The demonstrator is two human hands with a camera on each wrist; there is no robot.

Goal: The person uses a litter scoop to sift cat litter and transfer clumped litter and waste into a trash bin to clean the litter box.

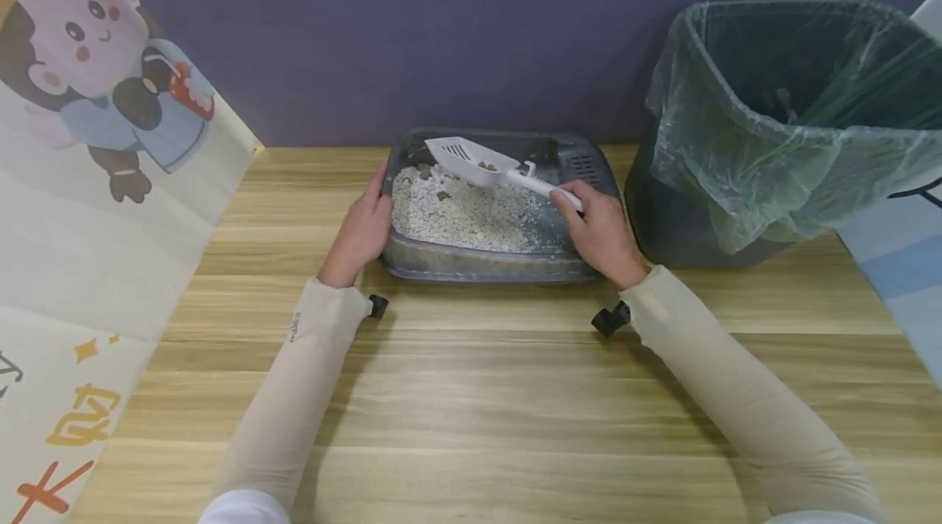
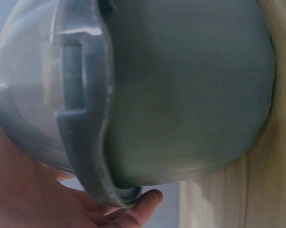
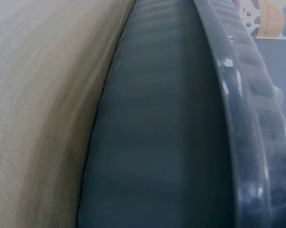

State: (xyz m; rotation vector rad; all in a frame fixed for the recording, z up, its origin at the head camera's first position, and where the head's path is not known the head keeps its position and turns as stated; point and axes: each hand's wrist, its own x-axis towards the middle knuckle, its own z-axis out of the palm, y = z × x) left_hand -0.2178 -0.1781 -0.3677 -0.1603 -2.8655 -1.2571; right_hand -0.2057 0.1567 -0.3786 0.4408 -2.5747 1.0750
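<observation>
A grey litter box [image 1: 493, 269] sits on the wooden table, with pale granular litter [image 1: 471, 217] spread inside and a few dark clumps [image 1: 424, 171] towards its back left. My left hand [image 1: 362, 226] holds the box's left rim; in the left wrist view its fingers [image 2: 145, 206] curl beneath the grey lip [image 2: 86, 142]. My right hand [image 1: 599, 230] grips the handle of a white slotted litter scoop [image 1: 464, 160] above the litter. Small dark bits lie in the scoop's pan. In the right wrist view the box's side wall [image 3: 157, 118] fills the middle, and the scoop is out of sight.
To the right of the box stands a dark bin [image 1: 662, 205] with a translucent green bag [image 1: 765, 172] folded over its rim. A purple-grey wall [image 1: 441, 33] rises behind the wooden table [image 1: 478, 393]. A panel with cartoon pictures [image 1: 110, 246] borders the left side.
</observation>
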